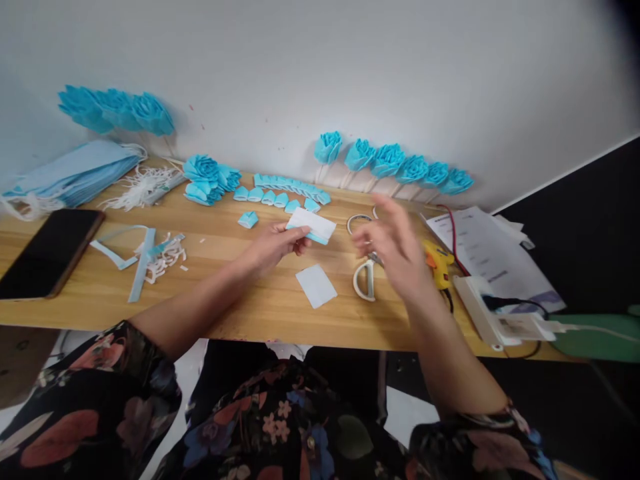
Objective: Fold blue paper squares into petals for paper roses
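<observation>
L hand pinching white-blue piece over mid table; R hand blurred, fingers spread, nothing visibly held, by scissors to right. White sheet on near side. Prob. best: light pinch, edges aligned, no creasing.

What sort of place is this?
Probably a small craft workspace: blue flowers on thin sticks stand along the wall, what looks like a yellow glue gun lies on the wooden table, and pale blue face masks are piled at the left.
</observation>
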`<action>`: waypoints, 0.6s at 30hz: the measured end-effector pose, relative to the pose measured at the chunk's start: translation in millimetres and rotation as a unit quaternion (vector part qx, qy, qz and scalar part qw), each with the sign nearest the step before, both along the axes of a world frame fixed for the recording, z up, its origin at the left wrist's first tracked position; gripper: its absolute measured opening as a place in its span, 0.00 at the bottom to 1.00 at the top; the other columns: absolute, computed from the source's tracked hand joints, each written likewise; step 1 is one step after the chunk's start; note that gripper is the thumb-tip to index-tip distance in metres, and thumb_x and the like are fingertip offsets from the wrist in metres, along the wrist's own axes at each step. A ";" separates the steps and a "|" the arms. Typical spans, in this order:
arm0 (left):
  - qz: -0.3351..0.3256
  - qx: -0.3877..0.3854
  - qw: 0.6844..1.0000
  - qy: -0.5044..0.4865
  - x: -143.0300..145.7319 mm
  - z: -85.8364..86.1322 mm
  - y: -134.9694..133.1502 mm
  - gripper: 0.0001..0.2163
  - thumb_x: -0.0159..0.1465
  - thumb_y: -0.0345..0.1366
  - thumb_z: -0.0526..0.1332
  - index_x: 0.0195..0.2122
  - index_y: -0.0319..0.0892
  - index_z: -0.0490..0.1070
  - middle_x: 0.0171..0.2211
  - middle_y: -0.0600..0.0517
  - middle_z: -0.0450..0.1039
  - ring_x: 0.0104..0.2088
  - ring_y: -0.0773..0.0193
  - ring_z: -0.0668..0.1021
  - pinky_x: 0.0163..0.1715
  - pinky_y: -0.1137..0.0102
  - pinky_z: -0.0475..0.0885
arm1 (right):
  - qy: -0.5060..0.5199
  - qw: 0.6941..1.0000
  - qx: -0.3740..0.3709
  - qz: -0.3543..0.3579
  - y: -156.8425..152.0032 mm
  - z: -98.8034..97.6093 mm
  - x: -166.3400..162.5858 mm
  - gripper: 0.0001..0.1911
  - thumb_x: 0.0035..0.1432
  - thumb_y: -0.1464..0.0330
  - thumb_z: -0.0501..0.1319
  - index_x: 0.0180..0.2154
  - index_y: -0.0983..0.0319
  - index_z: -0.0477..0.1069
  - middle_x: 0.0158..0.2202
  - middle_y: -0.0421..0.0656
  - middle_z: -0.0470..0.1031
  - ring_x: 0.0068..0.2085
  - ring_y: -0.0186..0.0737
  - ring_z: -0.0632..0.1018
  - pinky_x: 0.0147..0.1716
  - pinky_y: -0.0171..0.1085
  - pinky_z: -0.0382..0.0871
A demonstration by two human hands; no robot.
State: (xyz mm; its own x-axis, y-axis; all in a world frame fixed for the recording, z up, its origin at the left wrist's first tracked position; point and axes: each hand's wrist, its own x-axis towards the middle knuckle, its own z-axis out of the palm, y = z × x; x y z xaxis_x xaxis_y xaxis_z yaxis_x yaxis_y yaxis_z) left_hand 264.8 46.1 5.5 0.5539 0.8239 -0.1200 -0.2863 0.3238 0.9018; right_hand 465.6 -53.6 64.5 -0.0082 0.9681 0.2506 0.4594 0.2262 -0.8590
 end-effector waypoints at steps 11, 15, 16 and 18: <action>0.004 0.071 0.996 0.055 0.6 -1.6 -0.1 0.10 0.59 0.37 0.69 0.22 0.40 0.76 0.22 0.51 0.73 0.25 0.67 0.71 0.31 0.68 0.66 | 0.103 0.986 -0.106 0.083 54.1 -42.5 -14.4 0.40 0.56 0.63 0.68 0.67 0.51 0.57 0.30 0.36 0.76 0.27 0.36 0.74 0.28 0.38 0.74; 0.009 0.013 0.999 -0.040 4.5 -3.7 -0.9 0.09 0.58 0.41 0.70 0.29 0.39 0.79 0.33 0.47 0.79 0.36 0.62 0.77 0.38 0.68 0.71 | 0.077 0.995 -0.047 0.035 58.4 -45.2 -20.4 0.38 0.56 0.66 0.65 0.66 0.52 0.57 0.30 0.36 0.76 0.28 0.36 0.74 0.28 0.38 0.73; 0.001 0.003 0.998 -0.057 5.5 -3.8 -1.7 0.10 0.59 0.41 0.70 0.29 0.39 0.78 0.35 0.46 0.80 0.39 0.61 0.78 0.40 0.67 0.71 | 0.075 0.996 -0.032 0.030 59.4 -48.5 -21.5 0.38 0.56 0.67 0.65 0.66 0.52 0.58 0.31 0.36 0.76 0.29 0.37 0.75 0.29 0.38 0.73; -0.009 -0.011 0.997 -0.069 6.9 -4.0 -2.5 0.09 0.59 0.39 0.69 0.29 0.39 0.78 0.38 0.45 0.81 0.43 0.58 0.79 0.43 0.66 0.72 | 0.068 0.997 -0.013 0.029 60.3 -55.8 -22.5 0.36 0.57 0.66 0.65 0.66 0.51 0.58 0.34 0.38 0.77 0.31 0.39 0.76 0.31 0.39 0.74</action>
State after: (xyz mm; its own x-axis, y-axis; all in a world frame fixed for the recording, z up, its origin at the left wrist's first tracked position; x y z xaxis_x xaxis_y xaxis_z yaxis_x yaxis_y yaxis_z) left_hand 271.7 43.6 1.5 0.5817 0.8112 -0.0594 -0.4014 0.3498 0.8464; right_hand 443.1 6.8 8.7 -0.0309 0.9730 0.2288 0.3248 0.2263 -0.9183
